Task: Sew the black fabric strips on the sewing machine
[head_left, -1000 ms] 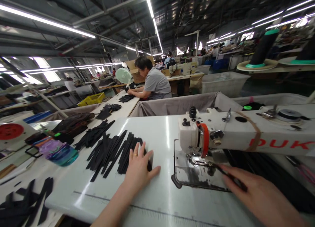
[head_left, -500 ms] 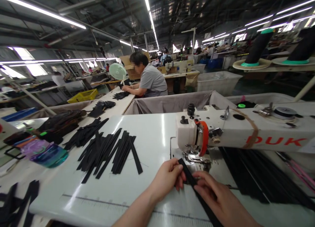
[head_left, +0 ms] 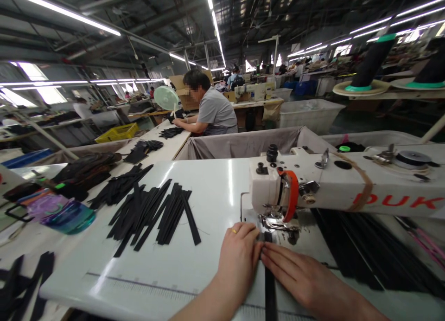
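Observation:
A black fabric strip (head_left: 270, 291) lies lengthwise on the machine bed, its far end at the presser foot (head_left: 278, 222) of a white sewing machine (head_left: 333, 186). On the strip's left edge, my left hand (head_left: 239, 253) presses down with its fingers together, a ring on one of them. My right hand (head_left: 299, 272) grips the strip from the other side, fingers close together and tips nearly meeting the left ones. Part of the strip is hidden under the fingers. Several finished-looking short black strips (head_left: 149, 214) lie left of the machine.
Longer black strips (head_left: 368, 251) lie under the machine arm, beside pink-handled scissors (head_left: 429, 249). At the left stands a purple and blue cup (head_left: 66, 214). A co-worker in grey (head_left: 217, 110) sits at the table beyond. Black thread cones (head_left: 370, 63) stand at upper right.
The strip has swung from a slant to nearly straight, and its far end has come to the presser foot. Both hands have turned flatter and closed in along it.

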The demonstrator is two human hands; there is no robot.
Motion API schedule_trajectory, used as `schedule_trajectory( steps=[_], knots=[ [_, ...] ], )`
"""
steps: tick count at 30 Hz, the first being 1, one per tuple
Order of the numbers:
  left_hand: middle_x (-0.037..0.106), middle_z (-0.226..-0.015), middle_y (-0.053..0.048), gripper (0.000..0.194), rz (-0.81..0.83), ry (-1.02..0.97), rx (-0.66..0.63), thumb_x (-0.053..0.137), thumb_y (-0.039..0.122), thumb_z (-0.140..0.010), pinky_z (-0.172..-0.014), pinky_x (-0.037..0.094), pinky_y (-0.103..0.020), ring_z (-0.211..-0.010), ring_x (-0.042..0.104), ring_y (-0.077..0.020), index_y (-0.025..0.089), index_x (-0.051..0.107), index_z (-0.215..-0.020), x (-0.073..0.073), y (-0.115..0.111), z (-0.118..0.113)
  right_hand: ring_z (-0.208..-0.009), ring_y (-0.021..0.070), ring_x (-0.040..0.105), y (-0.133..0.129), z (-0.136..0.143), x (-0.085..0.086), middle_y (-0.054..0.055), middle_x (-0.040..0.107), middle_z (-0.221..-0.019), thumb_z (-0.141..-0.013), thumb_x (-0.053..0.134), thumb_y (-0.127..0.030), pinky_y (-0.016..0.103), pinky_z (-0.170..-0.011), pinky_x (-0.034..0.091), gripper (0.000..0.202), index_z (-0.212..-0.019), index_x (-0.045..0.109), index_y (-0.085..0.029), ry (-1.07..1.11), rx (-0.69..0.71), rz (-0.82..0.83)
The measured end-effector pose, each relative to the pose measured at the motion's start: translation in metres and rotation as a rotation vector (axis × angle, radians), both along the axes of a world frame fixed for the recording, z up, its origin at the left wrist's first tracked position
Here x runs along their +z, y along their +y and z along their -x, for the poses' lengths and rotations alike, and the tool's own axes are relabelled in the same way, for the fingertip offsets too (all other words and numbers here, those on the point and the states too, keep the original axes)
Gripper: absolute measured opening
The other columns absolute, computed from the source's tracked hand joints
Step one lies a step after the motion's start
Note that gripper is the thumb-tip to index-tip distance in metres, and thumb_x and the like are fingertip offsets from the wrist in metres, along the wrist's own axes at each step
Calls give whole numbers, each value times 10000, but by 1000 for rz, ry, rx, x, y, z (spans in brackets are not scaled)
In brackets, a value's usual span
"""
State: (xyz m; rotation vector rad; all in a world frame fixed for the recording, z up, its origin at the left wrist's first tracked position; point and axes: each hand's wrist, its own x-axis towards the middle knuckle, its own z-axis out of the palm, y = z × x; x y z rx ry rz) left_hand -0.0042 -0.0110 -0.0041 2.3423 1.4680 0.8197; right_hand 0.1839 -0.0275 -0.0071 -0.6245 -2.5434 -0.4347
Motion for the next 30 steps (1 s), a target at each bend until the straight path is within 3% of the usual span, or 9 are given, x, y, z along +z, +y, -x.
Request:
schedule_trajectory(
  steps=[2, 6, 10, 15, 18, 30],
  knots=[
    [697, -1101, -74, 222, -30, -9, -17, 514, 78, -884, -878, 525, -440, -995, 610, -251, 179, 677, -997, -3, 1, 1, -1107, 201, 616, 1, 4, -2, 86, 689, -1175, -844, 389, -5, 289, -889, 554, 438, -1191, 637, -106, 5, 12, 24],
    [704, -1144, -65, 242, -39, -48, -54, 524, 81, -884, -939, 520, -442, -1039, 615, -249, 171, 690, -1036, -8, 5, 2, -1097, 240, 625, 3, 9, -10, 126, 690, -1157, -789, 402, -3, 327, -838, 581, 451, -1159, 651, -76, 38, -110, 39],
    [693, -1186, -65, 287, -30, -91, -58, 540, 61, -864, -989, 509, -429, -1099, 606, -235, 166, 685, -1089, -11, 6, 2, -1179, 242, 584, 4, 5, -17, 138, 648, -1248, -773, 421, -1, 316, -871, 570, 490, -1213, 627, -70, -3, -90, 25],
    [691, -1192, -82, 285, -60, -120, -71, 517, 55, -881, -993, 508, -435, -1116, 607, -236, 154, 687, -1088, -13, 4, 2, -1177, 219, 592, 8, -1, -17, 150, 615, -1295, -762, 378, 33, 316, -896, 566, 562, -1273, 590, -66, -19, -162, 70],
    [692, -1193, -80, 257, -38, -132, -72, 540, 73, -880, -1005, 502, -439, -1125, 604, -238, 154, 696, -1068, -13, 5, 2, -1157, 220, 607, 8, -1, -16, 153, 630, -1271, -784, 366, 27, 315, -885, 572, 540, -1262, 599, -65, -32, -137, 77],
    [623, -1315, -70, 333, 0, 24, -110, 482, 129, -924, -1028, 488, -448, -1206, 568, -244, 215, 638, -1204, -13, 6, 4, -1159, 204, 607, 10, -2, -22, 130, 628, -1282, -830, 342, 25, 317, -903, 568, 529, -1287, 575, -106, 11, -193, 115]
  ],
)
